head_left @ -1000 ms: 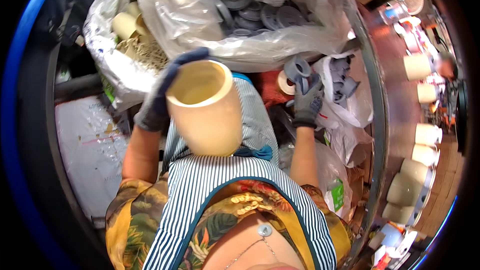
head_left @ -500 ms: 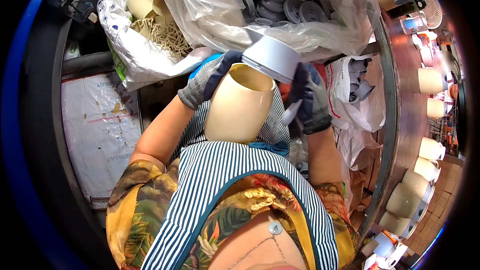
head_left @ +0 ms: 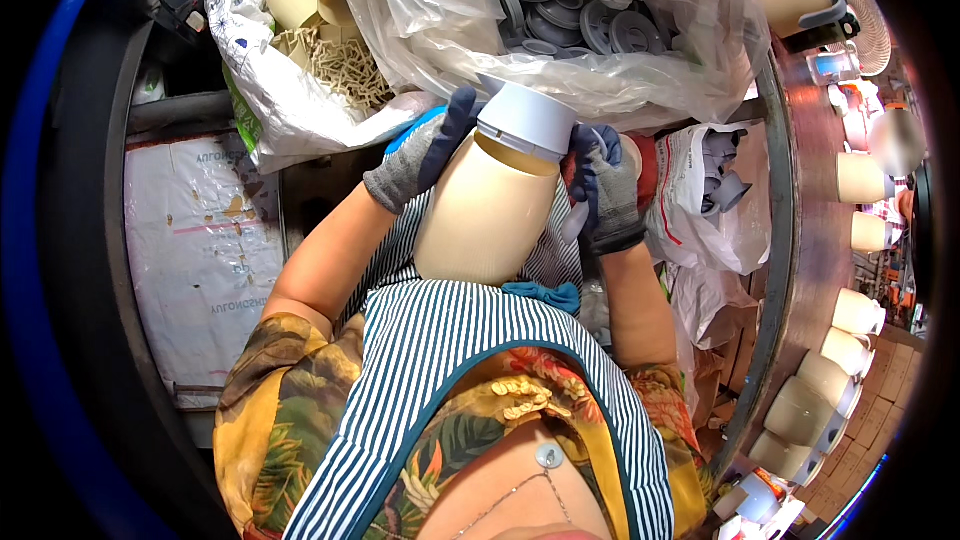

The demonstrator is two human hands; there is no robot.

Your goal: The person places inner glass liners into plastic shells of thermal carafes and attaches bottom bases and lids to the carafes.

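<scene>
Holding a cream jar (head_left: 485, 215) against our striped apron (head_left: 450, 330), we see its smooth, glossy, round-bellied wall leaning slightly rightward. A pale grey collar (head_left: 525, 120), pointed at its upper left lip, sits askew over the mouth, with a crescent of the opening in view. Our gloved right hand (head_left: 608, 185) pinches the collar's right edge; our gloved left hand (head_left: 422, 155) lies along the jar's upper left side, though we cannot tell whether it closes.
</scene>
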